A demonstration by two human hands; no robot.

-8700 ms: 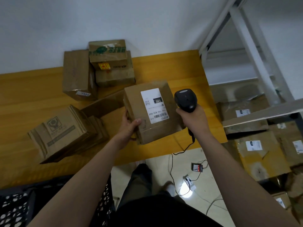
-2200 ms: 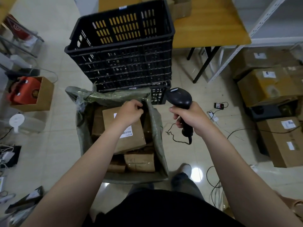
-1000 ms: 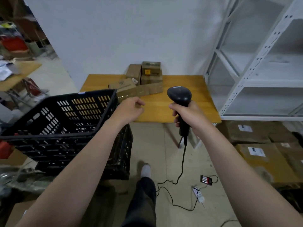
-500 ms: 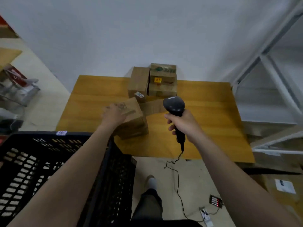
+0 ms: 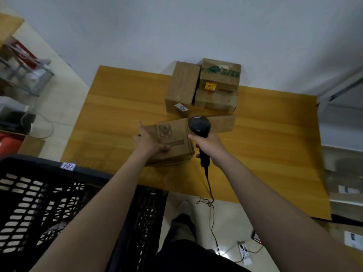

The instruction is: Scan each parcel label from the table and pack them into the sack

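You are facing the table [image 5: 117,114], with the crate [image 5: 39,193] sitting near left, against the table's near edge. The near box [image 5: 172,138] is lying mid-table, your left hand [image 5: 146,143] holding its left side. Your right hand [image 5: 209,146] is gripping the scanner [image 5: 199,127] just right of it, the cable [image 5: 210,191] hanging over the near edge. A flat box [image 5: 222,123] is lying behind the scanner. Farther back, a tall box [image 5: 181,89] is standing left of a stack [image 5: 220,85], touching it.

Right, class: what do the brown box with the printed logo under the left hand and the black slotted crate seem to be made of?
Printed brown box: likely cardboard, matte, given its dull brown faces and creased edges. Black slotted crate: probably moulded plastic, faint sheen, uniform slotted walls.
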